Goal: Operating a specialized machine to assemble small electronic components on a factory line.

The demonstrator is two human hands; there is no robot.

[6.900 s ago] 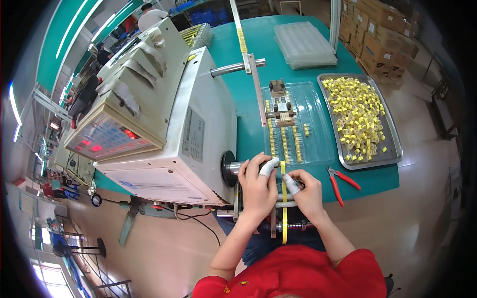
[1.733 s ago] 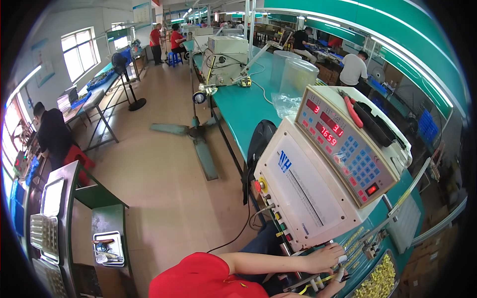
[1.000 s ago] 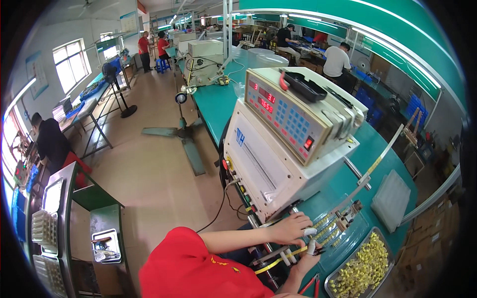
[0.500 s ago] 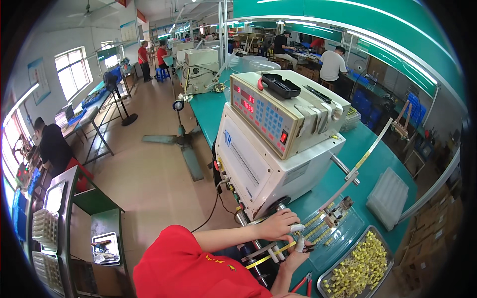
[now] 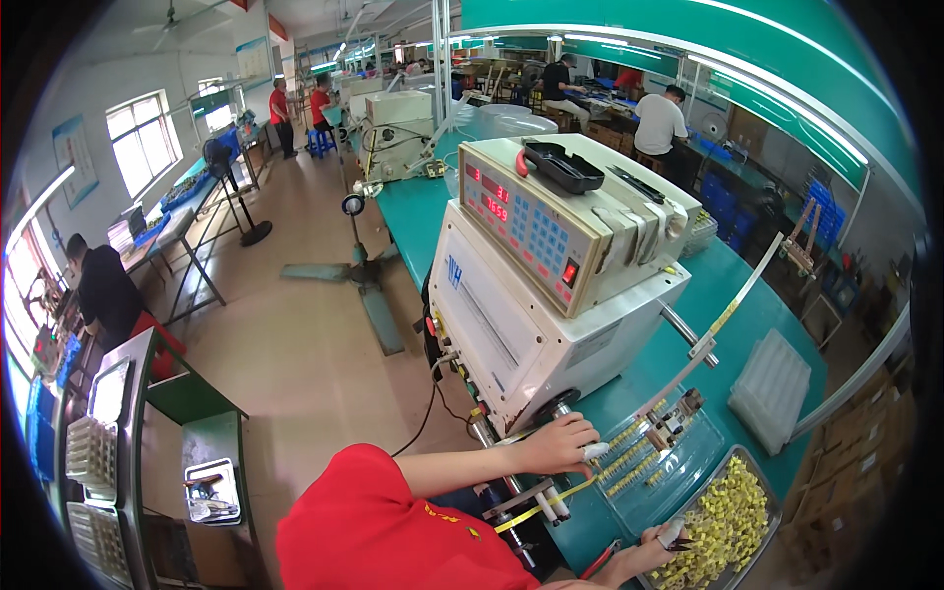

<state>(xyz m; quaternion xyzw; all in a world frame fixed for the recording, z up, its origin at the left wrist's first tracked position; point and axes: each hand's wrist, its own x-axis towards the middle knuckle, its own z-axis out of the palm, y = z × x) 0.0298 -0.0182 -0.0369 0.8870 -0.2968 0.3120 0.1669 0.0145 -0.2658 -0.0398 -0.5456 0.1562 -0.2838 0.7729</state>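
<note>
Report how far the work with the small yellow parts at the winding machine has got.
Done: rows of yellow parts lie lined up on the clear plate beside the white machine. In hand: the left hand rests at the rows' near end, and the right hand picks from the metal tray. Left: the tray is heaped with loose yellow parts.
</note>
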